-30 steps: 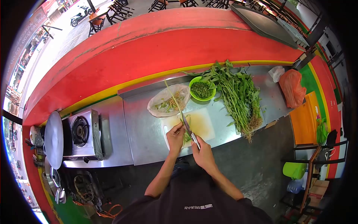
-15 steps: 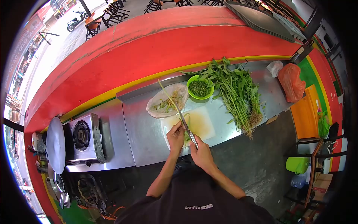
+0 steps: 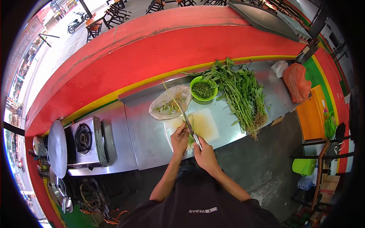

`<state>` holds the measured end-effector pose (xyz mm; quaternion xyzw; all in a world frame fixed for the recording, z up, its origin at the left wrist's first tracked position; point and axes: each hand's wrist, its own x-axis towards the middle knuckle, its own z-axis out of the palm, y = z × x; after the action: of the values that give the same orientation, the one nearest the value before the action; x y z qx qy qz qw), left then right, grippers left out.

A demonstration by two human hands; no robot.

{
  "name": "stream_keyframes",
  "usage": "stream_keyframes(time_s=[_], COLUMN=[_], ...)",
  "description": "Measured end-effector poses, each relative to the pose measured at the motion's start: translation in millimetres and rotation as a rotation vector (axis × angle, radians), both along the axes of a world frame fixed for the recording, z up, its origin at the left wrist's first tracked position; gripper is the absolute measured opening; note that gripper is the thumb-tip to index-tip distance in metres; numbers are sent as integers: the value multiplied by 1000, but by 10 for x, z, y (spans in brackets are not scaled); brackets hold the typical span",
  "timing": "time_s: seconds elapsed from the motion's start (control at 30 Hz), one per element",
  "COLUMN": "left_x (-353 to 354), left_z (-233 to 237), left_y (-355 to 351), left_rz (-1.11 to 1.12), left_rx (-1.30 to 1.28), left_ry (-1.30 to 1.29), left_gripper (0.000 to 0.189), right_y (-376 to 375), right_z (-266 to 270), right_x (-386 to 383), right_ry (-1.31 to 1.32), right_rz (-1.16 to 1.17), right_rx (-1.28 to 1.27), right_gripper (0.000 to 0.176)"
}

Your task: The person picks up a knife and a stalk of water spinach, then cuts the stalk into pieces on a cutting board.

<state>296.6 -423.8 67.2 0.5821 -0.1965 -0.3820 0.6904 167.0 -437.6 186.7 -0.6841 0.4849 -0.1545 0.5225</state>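
My right hand is closed around the handle of a knife, whose blade points up and left over the white cutting board. Beside the blade, my left hand pinches a long pale green stem that reaches up over a clear plastic bag of trimmings. Some green pieces lie on the board by my fingers. Behind the board is a green bowl of chopped greens. A large bunch of leafy stems with roots lies to its right.
On the left stand a gas stove and a large round metal pan. An orange plastic bag and a small white bag lie at the counter's right end. A red wall runs behind the metal counter.
The long stem has shifted very slightly to the right at its upper end. Both hands and the knife are almost where they were.
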Motion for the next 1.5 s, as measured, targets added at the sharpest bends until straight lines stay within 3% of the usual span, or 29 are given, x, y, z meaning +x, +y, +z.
stream_keyframes(time_s=[0.27,0.6,0.67,0.9,0.97,1.5], left_x=[-28,-15,0,79,102,122], left_z=[11,44,71,93,73,65], left_y=[-23,2,11,60,71,52], left_rz=[59,85,87,19,6,10], left_rx=[-47,22,-3,-40,-18,-14], left_ry=[9,-55,-67,-74,-98,-38], left_gripper=[47,43,43,41,42,54], right_y=[64,80,75,79,79,64], right_z=[-170,-157,-156,-161,-227,-233], right_x=[-10,-74,-101,-130,-135,-185], right_ry=[-12,19,6,6,-57,-49], right_rz=[-1,8,65,44,-13,-1], right_rx=[-131,-93,-127,-64,-109,-93], right_gripper=[34,32,41,40,30,31])
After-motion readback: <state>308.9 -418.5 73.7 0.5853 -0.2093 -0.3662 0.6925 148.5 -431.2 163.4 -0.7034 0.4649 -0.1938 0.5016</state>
